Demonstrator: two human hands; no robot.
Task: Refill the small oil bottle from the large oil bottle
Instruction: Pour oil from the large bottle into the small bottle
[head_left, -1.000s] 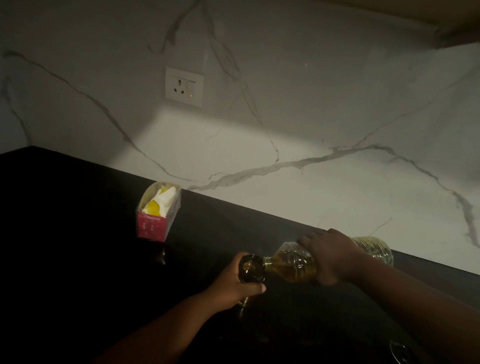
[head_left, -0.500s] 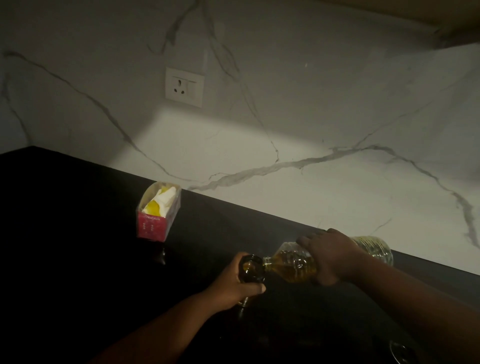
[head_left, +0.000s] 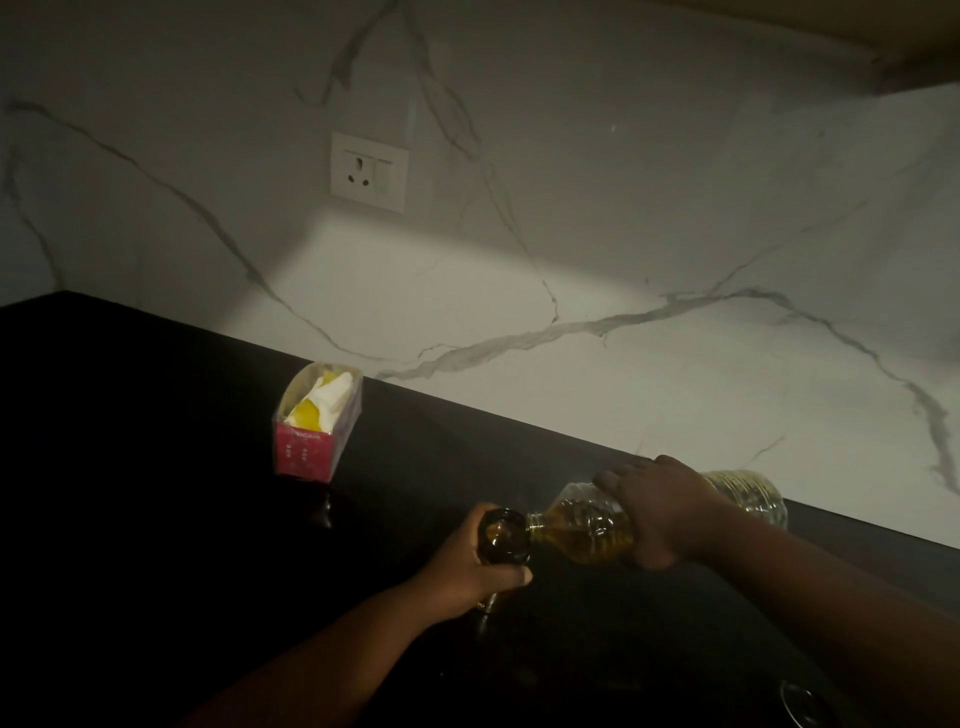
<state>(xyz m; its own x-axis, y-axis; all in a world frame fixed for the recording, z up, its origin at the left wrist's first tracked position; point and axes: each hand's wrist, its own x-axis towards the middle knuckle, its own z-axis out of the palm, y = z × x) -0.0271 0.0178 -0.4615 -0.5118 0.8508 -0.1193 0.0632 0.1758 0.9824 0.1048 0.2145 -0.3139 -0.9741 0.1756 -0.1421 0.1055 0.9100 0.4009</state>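
Observation:
The large clear plastic oil bottle (head_left: 587, 532) lies tipped almost flat, neck pointing left, with yellow oil pooled toward its neck. My right hand (head_left: 662, 512) grips it round the middle from above. Its mouth meets the wide dark opening of the small dark oil bottle (head_left: 504, 540), which stands on the black counter (head_left: 156, 467). My left hand (head_left: 467, 569) holds the small bottle just under its opening; the lower part of that bottle is lost in shadow.
A pink box (head_left: 314, 434) with white and yellow contents stands on the counter to the left, near the marble wall (head_left: 571, 260). A wall socket (head_left: 369, 171) sits above it. A round metal object (head_left: 802, 701) shows at the bottom right.

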